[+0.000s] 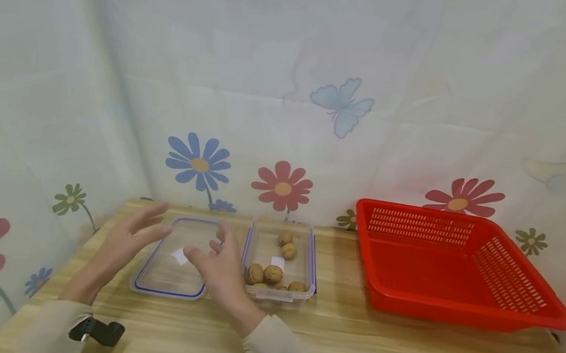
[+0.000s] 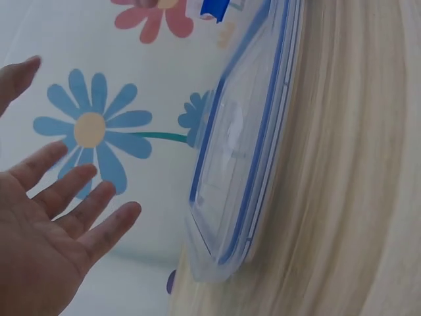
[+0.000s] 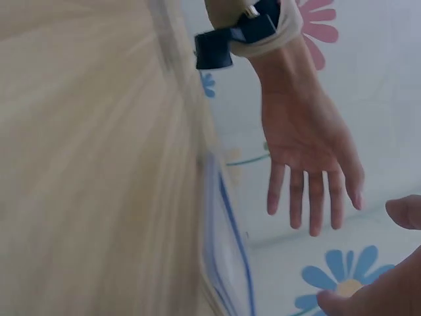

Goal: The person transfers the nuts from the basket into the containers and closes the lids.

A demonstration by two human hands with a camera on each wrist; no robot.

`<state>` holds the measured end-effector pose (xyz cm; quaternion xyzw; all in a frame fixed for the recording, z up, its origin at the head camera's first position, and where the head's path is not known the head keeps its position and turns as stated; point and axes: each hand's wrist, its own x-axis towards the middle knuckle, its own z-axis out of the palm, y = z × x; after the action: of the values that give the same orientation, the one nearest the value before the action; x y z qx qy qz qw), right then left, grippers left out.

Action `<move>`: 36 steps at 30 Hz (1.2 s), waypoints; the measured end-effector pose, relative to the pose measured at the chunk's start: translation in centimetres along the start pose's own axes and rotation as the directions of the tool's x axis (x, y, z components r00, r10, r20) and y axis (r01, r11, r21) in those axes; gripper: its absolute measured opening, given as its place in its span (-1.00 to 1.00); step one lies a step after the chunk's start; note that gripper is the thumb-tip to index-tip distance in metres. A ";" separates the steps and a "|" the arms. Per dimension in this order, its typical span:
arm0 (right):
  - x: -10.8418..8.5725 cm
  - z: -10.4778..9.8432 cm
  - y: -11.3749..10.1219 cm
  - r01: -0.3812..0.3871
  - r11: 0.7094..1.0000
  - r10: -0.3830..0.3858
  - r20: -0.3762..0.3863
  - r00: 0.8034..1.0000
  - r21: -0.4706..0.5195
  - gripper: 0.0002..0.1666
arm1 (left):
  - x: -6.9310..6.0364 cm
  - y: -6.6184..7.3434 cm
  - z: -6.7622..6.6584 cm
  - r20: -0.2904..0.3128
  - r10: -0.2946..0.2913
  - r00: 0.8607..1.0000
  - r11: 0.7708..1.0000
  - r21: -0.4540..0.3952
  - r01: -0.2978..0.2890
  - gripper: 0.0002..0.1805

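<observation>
My left hand [image 1: 123, 238] hovers above the left side of a clear lid [image 1: 161, 276] with a blue seal, its fingers spread and holding nothing, as the left wrist view also shows. Over the lid's right side is my right hand [image 1: 223, 267], apart from the left, fingers loosely bent around nothing. The lid lies flat on the table with a small white label [image 1: 180, 256] on it. Right beside it stands a clear plastic box [image 1: 266, 243] without its cover. Several walnuts [image 1: 273, 274] lie inside, most along the near wall and two farther back.
A large red plastic basket [image 1: 422, 275] with slotted sides stands on the right of the wooden table [image 1: 329, 329]. Behind the table hangs a pale curtain [image 1: 248, 116] printed with flowers and butterflies. Both wrists wear black straps.
</observation>
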<state>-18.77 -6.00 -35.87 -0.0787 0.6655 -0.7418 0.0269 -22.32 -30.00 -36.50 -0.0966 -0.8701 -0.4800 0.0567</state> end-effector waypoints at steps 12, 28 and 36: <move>0.2 2.3 2.8 -0.063 0.983 0.036 -0.153 0.988 -0.174 0.16 | -0.2 -2.2 -0.1 0.088 -0.095 0.992 0.995 0.048 0.091 -0.03; 1.3 2.2 5.0 -0.108 0.978 0.073 -0.190 0.979 -0.181 0.05 | -0.5 -4.5 -0.4 0.070 -0.151 0.986 0.986 0.088 0.145 -0.29; 1.3 2.1 4.8 -0.114 0.976 0.080 -0.180 0.980 -0.186 -0.14 | -0.8 -5.4 -1.5 -0.011 -0.178 0.984 0.976 0.126 0.177 -0.51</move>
<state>-20.02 -8.75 -40.35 0.0158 0.7381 -0.6745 -0.0021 -22.75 -34.16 -40.34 -0.0149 -0.9040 -0.4269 0.0193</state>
